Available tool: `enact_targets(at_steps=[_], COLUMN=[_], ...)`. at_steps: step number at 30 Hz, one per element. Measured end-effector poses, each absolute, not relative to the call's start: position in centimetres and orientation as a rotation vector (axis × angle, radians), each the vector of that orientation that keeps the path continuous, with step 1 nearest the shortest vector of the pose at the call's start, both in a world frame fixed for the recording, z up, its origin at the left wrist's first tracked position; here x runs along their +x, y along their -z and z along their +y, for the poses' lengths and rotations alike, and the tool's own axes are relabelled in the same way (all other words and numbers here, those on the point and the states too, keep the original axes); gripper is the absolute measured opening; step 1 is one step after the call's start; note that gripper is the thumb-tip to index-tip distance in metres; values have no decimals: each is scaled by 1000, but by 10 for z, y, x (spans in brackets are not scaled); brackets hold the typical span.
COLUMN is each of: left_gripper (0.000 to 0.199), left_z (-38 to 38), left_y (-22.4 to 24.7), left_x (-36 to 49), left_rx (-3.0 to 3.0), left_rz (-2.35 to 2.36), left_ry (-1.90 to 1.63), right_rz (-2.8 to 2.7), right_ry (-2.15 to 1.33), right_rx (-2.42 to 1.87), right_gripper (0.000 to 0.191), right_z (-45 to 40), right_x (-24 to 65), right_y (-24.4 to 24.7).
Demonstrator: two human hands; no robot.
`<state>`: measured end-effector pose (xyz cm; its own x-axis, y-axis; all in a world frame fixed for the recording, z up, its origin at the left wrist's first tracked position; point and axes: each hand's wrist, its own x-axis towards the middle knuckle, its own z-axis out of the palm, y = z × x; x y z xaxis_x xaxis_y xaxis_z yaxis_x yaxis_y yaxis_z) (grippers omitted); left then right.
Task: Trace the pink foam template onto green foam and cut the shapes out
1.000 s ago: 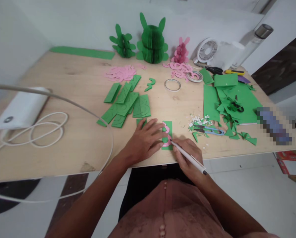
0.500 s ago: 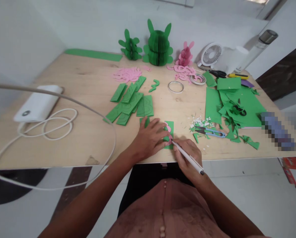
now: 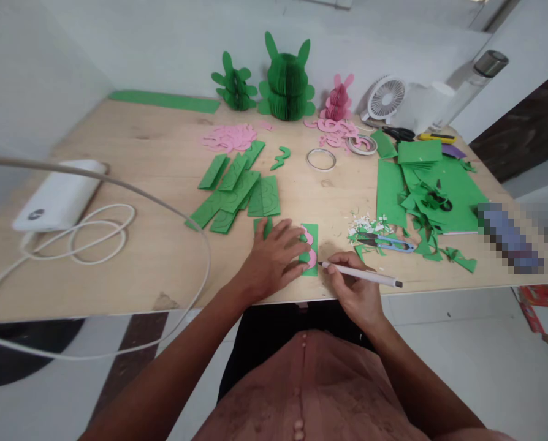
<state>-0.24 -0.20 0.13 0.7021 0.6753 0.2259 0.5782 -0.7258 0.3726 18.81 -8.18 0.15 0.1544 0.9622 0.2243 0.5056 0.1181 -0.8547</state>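
My left hand [image 3: 274, 260] lies flat with fingers spread, its fingertips pressing a pink curved paper cutout [image 3: 311, 258] onto a small green paper piece [image 3: 314, 236]. Between the fingers of my right hand [image 3: 359, 288] is a white pen [image 3: 370, 275], its tip just right of the green piece's edge. Whether the tip touches anything, I cannot tell. Several folded green paper strips [image 3: 235, 193] with drawn outlines lie beyond my left hand. A green curved cutout [image 3: 281, 158] rests farther back.
Blue-handled thread snips [image 3: 387, 242] lie on paper scraps at right. Green sheets [image 3: 391, 193] and offcuts spread beyond them. Paper honeycomb figures [image 3: 289, 86] and a white fan [image 3: 385, 98] stand at the back. A white power bank [image 3: 60, 195] with a looping cable occupies the left.
My right hand has drawn the pen off the pink cutout to the right, and the pen now slants flatter. My left hand stays on the paper. The view has shifted slightly.
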Motion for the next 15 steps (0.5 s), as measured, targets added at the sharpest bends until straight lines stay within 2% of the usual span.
enact_targets(at_steps=[15], left_gripper=[26], left_z=[-1], left_y=[0], left_x=[-3], left_rx=[2627], left_rz=[993], left_ry=[-475], right_rz=[-1588], right_ry=[-513], right_rx=[-1582], right_gripper=[9], right_z=[-81], right_x=[182], right_y=[-7])
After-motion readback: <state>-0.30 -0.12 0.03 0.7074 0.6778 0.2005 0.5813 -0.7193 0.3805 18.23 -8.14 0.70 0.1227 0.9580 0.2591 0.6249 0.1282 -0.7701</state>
